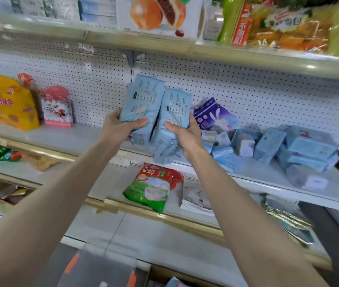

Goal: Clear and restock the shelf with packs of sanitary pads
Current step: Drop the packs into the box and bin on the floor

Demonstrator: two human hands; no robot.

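My left hand (121,129) and right hand (183,135) each gripped blue pad packs (143,100); I judged they needed standing upright along the shelf's (71,139) back edge.

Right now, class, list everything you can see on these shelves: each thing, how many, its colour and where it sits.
held packs: at least two, pale blue, upright in front of the middle shelf
shelved packs: loose pile, count unclear, pale blue, middle shelf, right
purple pack: one, purple with a white rabbit, left end of that pile
yellow bag: one, yellow, middle shelf, far left
pink box: one, pink and white, beside the yellow bag
green bag: one, green and red, lower shelf
cake box: one, white, top shelf
bread bag: one, green and orange, top shelf, right
hands: two, left hand and right hand, each gripping held packs
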